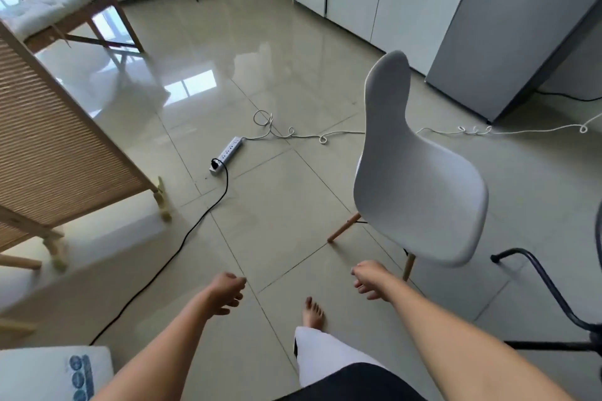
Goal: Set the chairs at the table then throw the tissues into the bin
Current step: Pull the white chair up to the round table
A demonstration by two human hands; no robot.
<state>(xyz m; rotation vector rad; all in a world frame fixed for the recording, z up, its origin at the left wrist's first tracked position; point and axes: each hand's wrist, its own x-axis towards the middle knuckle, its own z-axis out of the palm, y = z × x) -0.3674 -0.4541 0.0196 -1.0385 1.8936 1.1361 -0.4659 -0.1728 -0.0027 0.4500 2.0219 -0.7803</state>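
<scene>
Chairs come first in this job, and the only one we can see plainly is the white shell chair (pixel 420 179), standing on the tiled floor (pixel 277 75) to our right front, well apart from any desk and with its back turned toward the grey refrigerator (pixel 521 26). We judge the chair step as not yet done for this one. No desk shows in our view, so we cannot say where the chair should end up.

Our left hand (pixel 226 293) hangs in front of us with fingers loosely curled and holding nothing. Our right hand (pixel 369 280) is near the chair's front edge but not touching it, its fingers half open and also empty. One bare foot (pixel 313 312) is stepping forward between them.

A white power strip (pixel 226 155) lies on the floor ahead, with a black cable (pixel 182 241) and a white cord (pixel 306 133) running across the tiles; we judge these a trip or snag risk when the chair is dragged.

No tissues and no bin are visible, so that half of the task looks untouched as far as we can tell. A black frame (pixel 547 286) at the right edge may belong to a second chair, but it is cut off. The wooden slatted furniture (pixel 65 146) at left is only partly in frame, and the white object (pixel 49 374) at bottom left is too cropped to name.
</scene>
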